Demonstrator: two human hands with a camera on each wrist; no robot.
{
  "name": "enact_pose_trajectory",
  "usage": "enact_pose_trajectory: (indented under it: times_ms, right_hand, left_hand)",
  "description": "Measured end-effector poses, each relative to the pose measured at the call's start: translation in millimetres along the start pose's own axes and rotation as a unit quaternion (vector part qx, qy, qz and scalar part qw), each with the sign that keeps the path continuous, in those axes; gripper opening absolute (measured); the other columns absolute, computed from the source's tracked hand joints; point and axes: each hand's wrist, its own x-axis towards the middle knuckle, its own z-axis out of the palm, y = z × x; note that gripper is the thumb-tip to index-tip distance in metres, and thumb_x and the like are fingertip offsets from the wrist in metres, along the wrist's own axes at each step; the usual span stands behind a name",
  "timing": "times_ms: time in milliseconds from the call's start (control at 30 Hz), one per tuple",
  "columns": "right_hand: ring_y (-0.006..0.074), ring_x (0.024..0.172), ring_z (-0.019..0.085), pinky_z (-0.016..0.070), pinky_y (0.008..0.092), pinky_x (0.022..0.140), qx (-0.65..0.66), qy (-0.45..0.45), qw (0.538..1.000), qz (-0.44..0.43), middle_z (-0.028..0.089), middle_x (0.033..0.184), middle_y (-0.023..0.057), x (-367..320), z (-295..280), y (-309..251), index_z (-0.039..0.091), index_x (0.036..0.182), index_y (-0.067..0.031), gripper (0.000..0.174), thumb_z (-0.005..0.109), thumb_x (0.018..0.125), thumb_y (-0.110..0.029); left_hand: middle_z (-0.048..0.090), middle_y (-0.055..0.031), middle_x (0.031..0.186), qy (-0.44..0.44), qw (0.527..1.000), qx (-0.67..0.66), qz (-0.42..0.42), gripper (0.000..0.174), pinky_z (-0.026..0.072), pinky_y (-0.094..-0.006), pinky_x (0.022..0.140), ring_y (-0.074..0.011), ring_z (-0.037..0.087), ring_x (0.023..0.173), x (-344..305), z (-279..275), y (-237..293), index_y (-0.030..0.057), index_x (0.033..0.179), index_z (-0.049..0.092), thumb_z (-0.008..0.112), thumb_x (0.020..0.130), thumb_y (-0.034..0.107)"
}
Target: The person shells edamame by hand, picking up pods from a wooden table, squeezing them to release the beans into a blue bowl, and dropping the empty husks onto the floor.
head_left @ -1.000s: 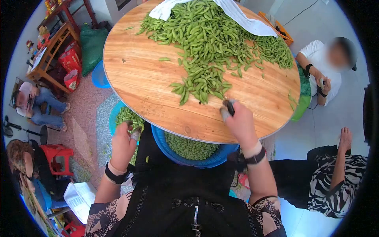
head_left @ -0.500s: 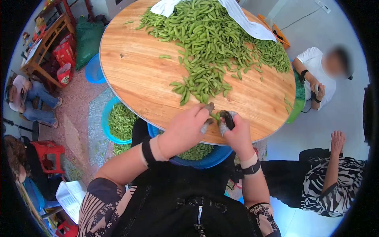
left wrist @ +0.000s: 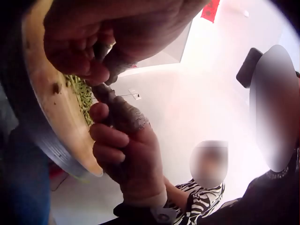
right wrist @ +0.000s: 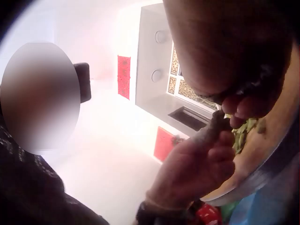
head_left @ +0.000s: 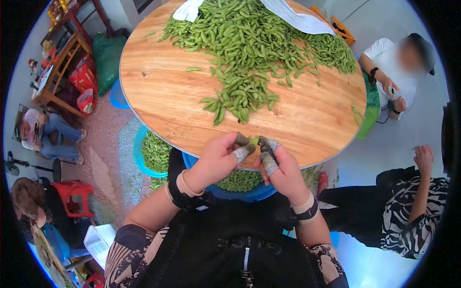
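A green soybean pod (head_left: 253, 140) is pinched between the fingertips of both hands, over the near edge of the round wooden table (head_left: 163, 96). My left hand (head_left: 218, 156) grips it from the left, grey wraps round thumb and finger. From the right, my right hand (head_left: 284, 174) meets it with curled fingers, also wrapped in grey and dark covering. Both wrist views show the left hand (right wrist: 194, 166) and right hand (left wrist: 133, 150) tip to tip, the pod mostly hidden. A large heap of soybean pods (head_left: 240, 53) spreads over the table, its near end just beyond the fingertips.
Below the table edge, a blue basin (head_left: 261, 193) holds small green beans. A light blue basin (head_left: 139, 156) of green pods stands on the floor at left. White cloth (head_left: 302, 21) lies by the heap. Other people sit at both sides; a red stool (head_left: 74, 194) stands at left.
My left hand has come up from above the light blue basin to meet the right hand. Both now pinch a pod, slightly left of where they were half a second ago.
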Motion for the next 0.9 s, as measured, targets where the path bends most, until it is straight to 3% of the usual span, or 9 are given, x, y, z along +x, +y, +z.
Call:
enact_pose_trajectory:
  times_ms: [400, 467, 500, 600, 633, 667, 733, 800, 900]
  right_hand:
    - [0.0045, 0.052, 0.045, 0.0382, 0.0187, 0.045, 0.077, -0.050, 0.995, 0.022, 0.057, 0.080, 0.0027, -13.7, -6.6, 4.2, 0.043, 0.131, -0.0053, 0.038, 0.044, 0.093, -0.005]
    - [0.0045, 0.052, 0.044, 0.0372, 0.0186, 0.045, 0.097, -0.057, 0.993, 0.028, 0.056, 0.078, 0.0020, -12.0, -7.1, 7.2, 0.045, 0.129, -0.0062, 0.037, 0.044, 0.093, -0.006]
    - [0.0045, 0.051, 0.043, 0.0362, 0.0186, 0.044, 0.116, -0.064, 0.991, 0.035, 0.055, 0.076, 0.0013, -11.7, -7.4, 8.5, 0.047, 0.128, -0.0071, 0.035, 0.044, 0.093, -0.006]
    - [0.0038, 0.050, 0.042, 0.0362, 0.0196, 0.044, 0.317, -0.106, 0.932, 0.138, 0.053, 0.073, -0.0015, -18.7, -9.2, -1.2, 0.050, 0.123, -0.0082, 0.031, 0.047, 0.093, -0.006]
    - [0.0038, 0.050, 0.042, 0.0362, 0.0196, 0.044, 0.318, -0.106, 0.932, 0.139, 0.053, 0.073, -0.0015, -21.4, -8.3, -3.0, 0.050, 0.123, -0.0082, 0.031, 0.047, 0.093, -0.006]
    - [0.0041, 0.050, 0.042, 0.0365, 0.0197, 0.044, 0.346, -0.120, 0.919, 0.147, 0.053, 0.073, -0.0016, -24.2, -7.3, -4.6, 0.051, 0.123, -0.0085, 0.031, 0.047, 0.093, -0.007]
    - [0.0044, 0.050, 0.042, 0.0367, 0.0198, 0.044, 0.375, -0.133, 0.905, 0.153, 0.053, 0.072, -0.0016, -26.8, -5.3, -2.9, 0.051, 0.123, -0.0088, 0.031, 0.048, 0.093, -0.007]
    - [0.0047, 0.051, 0.043, 0.0371, 0.0198, 0.044, 0.209, -0.094, 0.969, 0.089, 0.053, 0.071, -0.0020, -26.9, -2.9, 2.8, 0.053, 0.122, -0.0087, 0.029, 0.049, 0.093, -0.008]
    - [0.0045, 0.051, 0.043, 0.0380, 0.0193, 0.044, 0.145, -0.088, 0.984, 0.051, 0.053, 0.070, -0.0024, -31.2, -1.5, -0.7, 0.054, 0.121, -0.0075, 0.028, 0.049, 0.094, -0.009]
  left_hand:
    - [0.063, -0.0010, 0.088, -0.026, 0.992, 0.107, 0.059, 0.013, 0.0481, -0.0257, 0.066, -0.0092, 0.059, 0.078, -7.1, 6.4, -8.2, 0.0007, 0.100, 0.060, 0.057, 0.090, 0.008]
    - [0.061, -0.0002, 0.081, 0.016, 0.857, 0.447, 0.257, 0.013, 0.0468, -0.0271, 0.061, -0.0103, 0.056, 0.070, -8.7, 5.2, -3.2, 0.0002, 0.098, 0.060, 0.059, 0.089, 0.010]
    - [0.061, -0.0002, 0.081, 0.016, 0.857, 0.447, 0.256, 0.013, 0.0468, -0.0271, 0.061, -0.0103, 0.056, 0.070, -10.9, 4.9, -2.3, 0.0002, 0.098, 0.060, 0.059, 0.089, 0.010]
    - [0.059, -0.0029, 0.075, 0.020, 0.875, 0.390, 0.287, 0.017, 0.0450, -0.0291, 0.058, -0.0122, 0.053, 0.062, -18.6, 2.5, 1.1, 0.0004, 0.101, 0.060, 0.059, 0.088, 0.010]
    - [0.059, -0.0021, 0.077, -0.059, 0.982, 0.130, 0.123, 0.016, 0.0449, -0.0274, 0.058, -0.0108, 0.053, 0.063, -21.2, 0.7, 3.7, 0.0012, 0.101, 0.060, 0.060, 0.088, 0.011]
    - [0.060, -0.0014, 0.079, -0.131, 0.979, -0.144, -0.054, 0.016, 0.0447, -0.0258, 0.058, -0.0095, 0.053, 0.064, -23.0, -0.5, 4.9, 0.0020, 0.101, 0.060, 0.060, 0.088, 0.011]
    - [0.059, -0.0008, 0.079, -0.151, 0.968, -0.190, -0.065, 0.016, 0.0445, -0.0243, 0.058, -0.0083, 0.053, 0.064, -21.5, -2.7, -3.5, 0.0028, 0.102, 0.060, 0.061, 0.089, 0.011]
    - [0.059, -0.0001, 0.080, -0.173, 0.954, -0.234, -0.076, 0.016, 0.0443, -0.0229, 0.058, -0.0071, 0.053, 0.064, -20.4, 0.8, -7.6, 0.0035, 0.103, 0.060, 0.061, 0.089, 0.011]
    - [0.059, 0.0012, 0.080, -0.101, 0.987, -0.123, -0.004, 0.018, 0.0438, -0.0219, 0.058, -0.0049, 0.051, 0.064, -23.0, 12.7, -11.2, 0.0028, 0.104, 0.060, 0.062, 0.089, 0.013]
